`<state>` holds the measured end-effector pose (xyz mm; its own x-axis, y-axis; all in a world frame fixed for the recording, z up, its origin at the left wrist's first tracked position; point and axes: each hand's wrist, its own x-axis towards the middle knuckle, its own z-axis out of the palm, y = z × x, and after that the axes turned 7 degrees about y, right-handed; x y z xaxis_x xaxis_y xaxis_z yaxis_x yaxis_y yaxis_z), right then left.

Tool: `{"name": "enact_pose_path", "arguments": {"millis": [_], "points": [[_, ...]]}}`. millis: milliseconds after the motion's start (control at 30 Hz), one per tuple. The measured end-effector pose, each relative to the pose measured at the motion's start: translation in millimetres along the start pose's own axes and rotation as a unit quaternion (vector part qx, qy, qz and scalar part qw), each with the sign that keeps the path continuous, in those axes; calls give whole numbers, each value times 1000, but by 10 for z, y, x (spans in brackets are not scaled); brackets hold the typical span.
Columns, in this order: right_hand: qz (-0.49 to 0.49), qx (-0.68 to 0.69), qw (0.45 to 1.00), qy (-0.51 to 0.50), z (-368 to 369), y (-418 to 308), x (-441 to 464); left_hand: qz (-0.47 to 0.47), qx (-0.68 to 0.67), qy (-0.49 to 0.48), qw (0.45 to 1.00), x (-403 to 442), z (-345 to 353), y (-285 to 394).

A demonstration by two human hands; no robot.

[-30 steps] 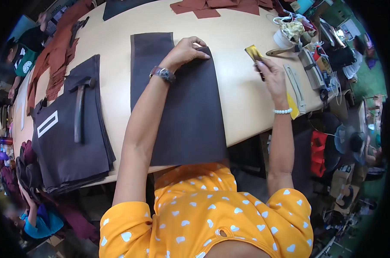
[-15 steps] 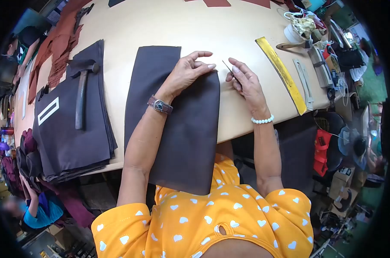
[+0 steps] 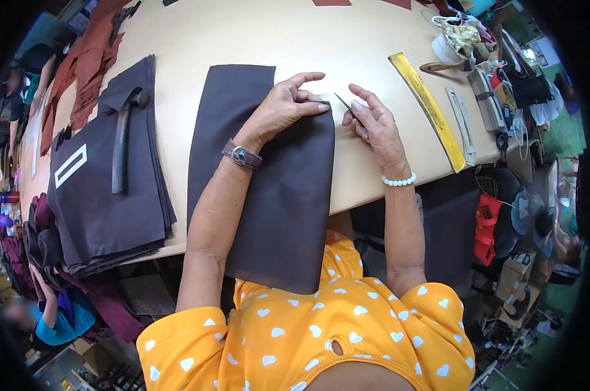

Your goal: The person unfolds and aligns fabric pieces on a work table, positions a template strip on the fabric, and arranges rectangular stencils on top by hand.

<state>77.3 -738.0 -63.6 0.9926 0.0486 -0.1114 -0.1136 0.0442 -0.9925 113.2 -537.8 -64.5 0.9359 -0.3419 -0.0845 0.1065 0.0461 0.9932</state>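
Note:
A long dark brown sheet [image 3: 275,208], leather or cloth, lies over the table edge and hangs down toward my lap. My left hand [image 3: 292,101] pinches its far right corner between thumb and fingers, lifting that corner slightly. Just right of it, my right hand [image 3: 376,127] is closed around a thin pointed metal tool [image 3: 344,104]. The tool's tip points up and left toward the pinched corner, a short gap away from it. Most of the tool is hidden in my fingers, so its exact kind does not show.
To the left, a hammer [image 3: 120,143] and a white rectangular frame [image 3: 71,166] lie on a stack of dark sheets [image 3: 112,221]. On the right are a yellow strip [image 3: 428,114], a brush [image 3: 438,67] and a white tub [image 3: 443,49]. Other people sit at the sides.
My left thumb has come down onto the sheet's corner, and my left hand has shifted slightly right. The right hand with the pointed tool has barely moved.

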Motion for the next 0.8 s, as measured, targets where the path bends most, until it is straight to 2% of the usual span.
{"name": "enact_pose_path", "arguments": {"millis": [800], "points": [[-26,-53,998,-8,10,13,-12,23,-33,14,999,-16,28,-15]]}}
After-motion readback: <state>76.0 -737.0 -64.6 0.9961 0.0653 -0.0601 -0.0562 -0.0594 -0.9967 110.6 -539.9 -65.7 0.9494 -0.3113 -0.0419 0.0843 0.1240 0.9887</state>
